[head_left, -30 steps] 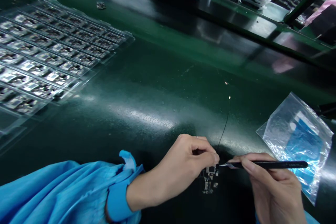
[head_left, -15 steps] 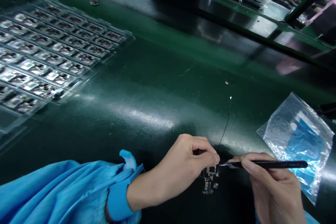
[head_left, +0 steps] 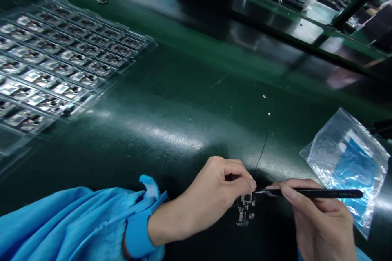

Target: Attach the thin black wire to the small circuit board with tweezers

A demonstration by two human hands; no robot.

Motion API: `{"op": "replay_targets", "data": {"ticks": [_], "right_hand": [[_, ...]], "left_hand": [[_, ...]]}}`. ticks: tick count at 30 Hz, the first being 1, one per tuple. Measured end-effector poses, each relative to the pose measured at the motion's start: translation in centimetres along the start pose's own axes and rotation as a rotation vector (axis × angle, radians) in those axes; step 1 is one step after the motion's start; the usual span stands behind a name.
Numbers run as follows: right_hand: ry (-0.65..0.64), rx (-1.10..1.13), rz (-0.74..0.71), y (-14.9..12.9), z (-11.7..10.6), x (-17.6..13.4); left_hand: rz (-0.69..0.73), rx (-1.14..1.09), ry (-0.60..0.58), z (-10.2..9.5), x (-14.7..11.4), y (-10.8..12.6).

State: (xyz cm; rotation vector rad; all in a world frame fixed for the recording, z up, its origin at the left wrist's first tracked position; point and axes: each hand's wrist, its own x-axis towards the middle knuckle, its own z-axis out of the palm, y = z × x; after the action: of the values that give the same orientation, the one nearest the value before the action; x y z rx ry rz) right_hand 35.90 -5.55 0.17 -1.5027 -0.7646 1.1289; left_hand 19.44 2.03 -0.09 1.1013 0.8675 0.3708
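In the head view, the left hand (head_left: 214, 195) is curled shut, its fingertips pinching the top edge of a small circuit board (head_left: 245, 209) that lies on the dark green surface (head_left: 190, 102) near the bottom edge. The right hand (head_left: 318, 220) grips black tweezers (head_left: 309, 193) whose tip meets the board beside a thin black wire (head_left: 262, 147). A clear plastic bag (head_left: 346, 163) lies to the right, and a clear tray of boards (head_left: 61, 65) sits well apart at the left.
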Motion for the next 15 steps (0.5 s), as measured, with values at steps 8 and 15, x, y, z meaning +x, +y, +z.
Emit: {"op": "replay_targets", "data": {"ticks": [8, 15], "right_hand": [[0.003, -0.075, -0.131, 0.2, -0.1, -0.3], [0.091, -0.272, -0.350, -0.4, 0.7, -1.0]], "left_hand": [[-0.008, 0.008, 0.004, 0.0, -0.1, 0.1], [0.015, -0.007, 0.002, -0.1, 0.1, 0.0]]}}
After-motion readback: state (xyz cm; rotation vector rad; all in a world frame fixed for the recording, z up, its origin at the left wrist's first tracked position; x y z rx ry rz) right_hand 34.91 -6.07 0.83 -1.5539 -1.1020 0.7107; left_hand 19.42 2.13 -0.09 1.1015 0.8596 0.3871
